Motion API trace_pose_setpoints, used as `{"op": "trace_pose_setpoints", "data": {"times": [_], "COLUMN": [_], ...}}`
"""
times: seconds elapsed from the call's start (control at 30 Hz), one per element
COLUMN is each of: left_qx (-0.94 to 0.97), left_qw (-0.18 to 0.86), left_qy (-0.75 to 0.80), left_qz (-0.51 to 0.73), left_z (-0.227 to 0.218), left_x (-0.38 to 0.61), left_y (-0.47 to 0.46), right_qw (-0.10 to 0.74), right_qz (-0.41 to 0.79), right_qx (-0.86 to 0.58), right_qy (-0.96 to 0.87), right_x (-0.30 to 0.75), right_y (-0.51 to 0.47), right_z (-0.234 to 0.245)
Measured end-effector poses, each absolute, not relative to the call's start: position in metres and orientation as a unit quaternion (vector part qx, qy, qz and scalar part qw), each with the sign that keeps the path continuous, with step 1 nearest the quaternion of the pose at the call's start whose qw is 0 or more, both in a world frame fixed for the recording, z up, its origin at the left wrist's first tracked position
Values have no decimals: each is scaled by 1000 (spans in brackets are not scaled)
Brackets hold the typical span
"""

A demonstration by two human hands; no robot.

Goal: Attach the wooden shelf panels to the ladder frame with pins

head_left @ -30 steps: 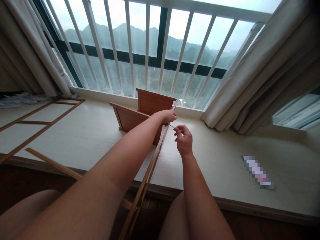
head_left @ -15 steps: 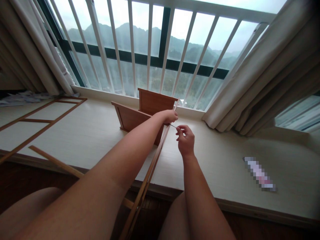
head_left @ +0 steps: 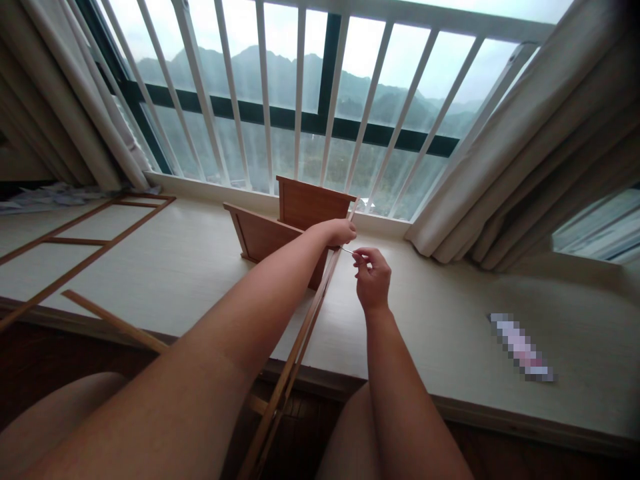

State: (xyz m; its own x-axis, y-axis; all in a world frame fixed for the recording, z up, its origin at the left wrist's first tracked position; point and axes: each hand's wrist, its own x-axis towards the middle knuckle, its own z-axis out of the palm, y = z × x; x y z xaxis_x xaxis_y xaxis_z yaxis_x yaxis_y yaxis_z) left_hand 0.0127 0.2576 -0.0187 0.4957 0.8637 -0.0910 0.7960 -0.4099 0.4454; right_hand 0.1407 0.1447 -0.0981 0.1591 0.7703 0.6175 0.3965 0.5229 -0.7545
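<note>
My left hand [head_left: 342,231] is closed around the upper part of a brown wooden frame [head_left: 305,327], where a wooden panel meets it. That frame leans from the floor over the sill's front edge toward the window. Two brown panels, one nearer [head_left: 260,233] and one farther [head_left: 313,205], stand on edge to the left of it. Pinched in the fingers of my right hand [head_left: 373,277] is a thin metal rod [head_left: 347,251] that looks like a hex key. Its far end meets the frame just below my left hand, and the exact contact is too small to make out.
A second wooden frame [head_left: 110,244] with crossbars lies on the pale sill [head_left: 430,333] at left. Another wooden bar [head_left: 115,322] juts over the front edge. A blurred packet [head_left: 520,347] lies at right. White railings [head_left: 299,100] and curtains [head_left: 510,153] border the window.
My right hand has shifted and turned very slightly at the metal rod. The left hand, the frame and the panels stay in place.
</note>
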Motion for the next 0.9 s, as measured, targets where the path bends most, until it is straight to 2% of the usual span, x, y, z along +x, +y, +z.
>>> {"op": "trace_pose_setpoints", "data": {"times": [0.4, 0.67, 0.9], "left_qx": [837, 835, 839], "left_qw": [226, 223, 218], "left_qy": [493, 496, 494], "left_qz": [80, 76, 72], "left_z": [-19, -17, -18], "left_x": [12, 12, 13], "left_y": [258, 255, 258], "right_qw": [595, 591, 608], "right_qz": [141, 76, 120], "right_qx": [-475, -457, -446], "right_qy": [-633, -660, -646], "right_x": [143, 142, 140], "right_y": [145, 142, 144], "right_z": [-98, -89, -90]}}
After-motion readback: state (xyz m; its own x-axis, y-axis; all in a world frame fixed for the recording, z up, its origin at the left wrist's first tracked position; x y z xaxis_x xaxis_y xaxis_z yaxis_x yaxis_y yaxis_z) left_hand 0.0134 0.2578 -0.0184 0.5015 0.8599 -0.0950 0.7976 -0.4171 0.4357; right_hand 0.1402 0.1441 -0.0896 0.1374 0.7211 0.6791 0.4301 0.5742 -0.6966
